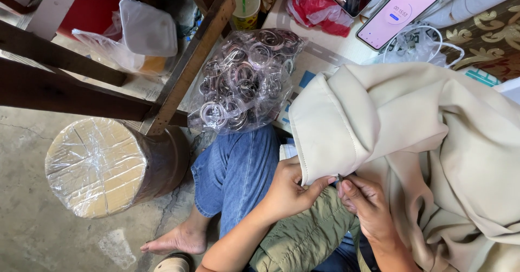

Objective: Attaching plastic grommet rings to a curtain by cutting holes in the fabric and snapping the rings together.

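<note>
A large beige fabric with a stitched hem lies over my lap and the low table. My left hand pinches the lower edge of its folded hem. Right beside it, my right hand has its fingers closed on the fabric edge, with a small dark tool tip showing between the two hands; what the tool is I cannot tell. A clear plastic bag of several metal rings rests just above my knee in blue jeans.
A plastic-wrapped roll stands on the concrete floor at left under dark wooden beams. Two phones lie on the table at top right, next to a red bag and a cup. My bare foot rests below.
</note>
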